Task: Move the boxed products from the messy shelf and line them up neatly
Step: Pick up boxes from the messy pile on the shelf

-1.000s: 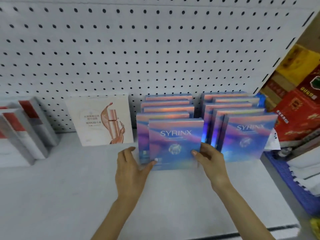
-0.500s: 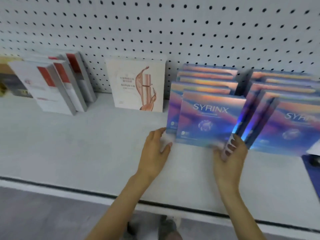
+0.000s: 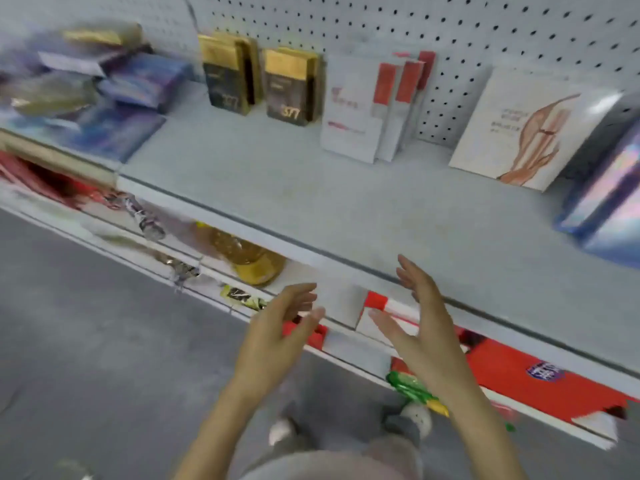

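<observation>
A messy heap of blue and purple boxes lies blurred at the far left of the grey shelf. At the right edge stand the lined-up blue iridescent boxes. My left hand and my right hand hover in front of the shelf's front edge, palms facing each other, fingers spread and holding nothing. Both hands are off the shelf and touch no box.
Two rows of gold-and-black boxes, white boxes with red stripes and a white box with a peach swirl stand along the pegboard. A lower shelf holds red packs and a yellow bottle. Grey floor lies below left.
Both hands have let go of the front blue box and pulled back off the shelf. The view has swung left and down, bringing the messy heap into sight.
</observation>
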A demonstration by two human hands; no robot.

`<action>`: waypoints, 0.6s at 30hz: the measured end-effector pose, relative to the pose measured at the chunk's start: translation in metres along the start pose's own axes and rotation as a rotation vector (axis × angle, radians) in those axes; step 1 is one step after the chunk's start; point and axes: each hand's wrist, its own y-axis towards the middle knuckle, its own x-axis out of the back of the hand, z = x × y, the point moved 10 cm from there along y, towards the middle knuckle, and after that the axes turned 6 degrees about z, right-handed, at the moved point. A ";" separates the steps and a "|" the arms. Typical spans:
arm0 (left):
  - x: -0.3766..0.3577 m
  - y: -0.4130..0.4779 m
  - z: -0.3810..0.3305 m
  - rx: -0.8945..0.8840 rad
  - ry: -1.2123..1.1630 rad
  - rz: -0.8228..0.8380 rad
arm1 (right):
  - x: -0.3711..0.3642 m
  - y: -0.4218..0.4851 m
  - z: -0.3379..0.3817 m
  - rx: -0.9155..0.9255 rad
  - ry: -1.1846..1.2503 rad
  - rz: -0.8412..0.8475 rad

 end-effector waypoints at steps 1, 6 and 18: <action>0.036 -0.014 0.016 0.010 0.030 -0.059 | -0.034 0.001 0.011 0.024 0.003 0.042; 0.188 -0.102 0.092 0.110 0.125 -0.385 | -0.200 -0.001 0.070 0.179 -0.142 0.368; 0.298 -0.156 0.204 0.322 -0.016 -0.619 | -0.404 0.065 0.144 0.302 -0.301 0.618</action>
